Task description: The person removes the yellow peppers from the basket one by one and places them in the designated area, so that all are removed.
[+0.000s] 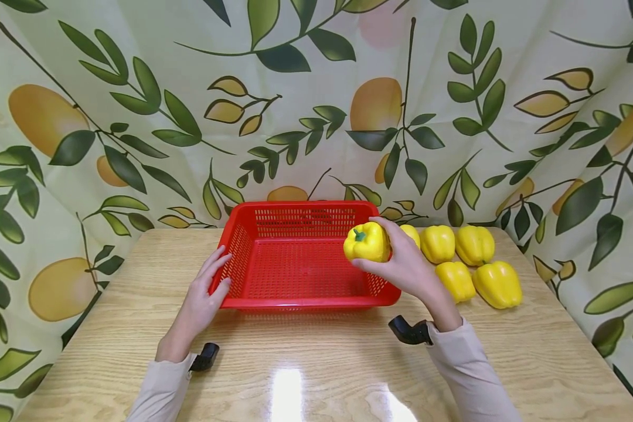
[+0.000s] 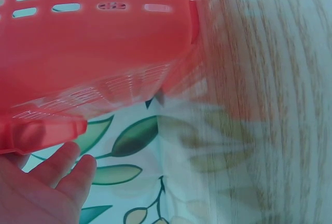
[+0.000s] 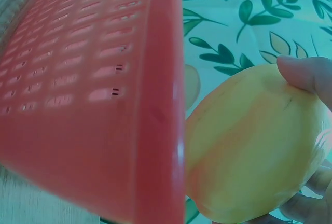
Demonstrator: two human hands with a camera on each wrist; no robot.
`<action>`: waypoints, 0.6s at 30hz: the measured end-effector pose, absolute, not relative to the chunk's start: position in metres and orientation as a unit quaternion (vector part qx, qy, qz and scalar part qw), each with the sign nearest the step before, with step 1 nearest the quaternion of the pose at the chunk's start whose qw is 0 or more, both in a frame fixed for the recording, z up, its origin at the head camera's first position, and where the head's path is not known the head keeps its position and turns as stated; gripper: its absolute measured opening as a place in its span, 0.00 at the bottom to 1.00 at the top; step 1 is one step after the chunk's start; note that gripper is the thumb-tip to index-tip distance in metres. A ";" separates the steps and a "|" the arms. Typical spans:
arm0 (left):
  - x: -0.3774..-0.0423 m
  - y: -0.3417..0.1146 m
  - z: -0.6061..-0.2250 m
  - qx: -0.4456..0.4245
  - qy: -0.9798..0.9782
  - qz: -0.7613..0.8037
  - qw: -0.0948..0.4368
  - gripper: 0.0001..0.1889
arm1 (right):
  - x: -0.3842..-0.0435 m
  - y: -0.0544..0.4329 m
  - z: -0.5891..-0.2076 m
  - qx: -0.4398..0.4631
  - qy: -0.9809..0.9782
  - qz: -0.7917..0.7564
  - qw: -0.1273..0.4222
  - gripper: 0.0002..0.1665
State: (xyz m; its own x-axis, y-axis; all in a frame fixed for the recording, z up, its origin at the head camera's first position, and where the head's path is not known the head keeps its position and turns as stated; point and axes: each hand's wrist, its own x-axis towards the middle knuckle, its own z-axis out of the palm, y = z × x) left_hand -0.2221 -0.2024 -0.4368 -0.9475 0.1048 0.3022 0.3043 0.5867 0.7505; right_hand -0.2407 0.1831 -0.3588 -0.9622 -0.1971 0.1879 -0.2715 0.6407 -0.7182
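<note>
In the head view, a red plastic basket (image 1: 306, 303) with slotted walls stands on the table. My left hand (image 1: 197, 302) rests at its left rim, fingers fairly straight and touching the edge. From the left wrist, two fingers (image 2: 78, 175) show just below the red rim (image 2: 46, 133); the others are partly hidden. My right hand (image 1: 401, 258) grips a yellow bell pepper (image 1: 366, 242) with a green stem, thumb below and fingers above. That pepper is held over the basket's right side. The right wrist view has the pepper (image 3: 254, 146) beside the basket's rim (image 3: 161, 105).
Several more yellow bell peppers (image 1: 498, 284) lie on the wooden table (image 1: 316, 363) right of the basket, one partly hidden behind my right hand. A leaf-and-fruit patterned cloth (image 1: 316, 88) hangs behind the table and along its sides.
</note>
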 end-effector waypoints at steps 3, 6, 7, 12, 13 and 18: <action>-0.222 -0.203 -0.437 -0.118 -0.881 -0.443 0.115 0.26 | -0.239 0.188 -0.361 0.124 -0.901 0.412 0.049 0.53; -0.222 -0.203 -0.437 -0.121 -0.878 -0.449 0.116 0.26 | -0.237 0.192 -0.362 0.119 -0.900 0.416 0.055 0.53; -0.222 -0.203 -0.437 -0.122 -0.877 -0.450 0.116 0.26 | -0.236 0.193 -0.362 0.117 -0.899 0.418 0.055 0.53; -0.222 -0.202 -0.437 -0.123 -0.876 -0.451 0.117 0.26 | -0.230 0.201 -0.363 0.104 -0.897 0.427 0.048 0.53; -0.222 -0.202 -0.437 -0.123 -0.876 -0.451 0.117 0.26 | -0.229 0.202 -0.363 0.102 -0.896 0.430 0.047 0.53; -0.221 -0.202 -0.437 -0.120 -0.877 -0.451 0.113 0.26 | -0.225 0.209 -0.363 0.096 -0.896 0.428 0.062 0.52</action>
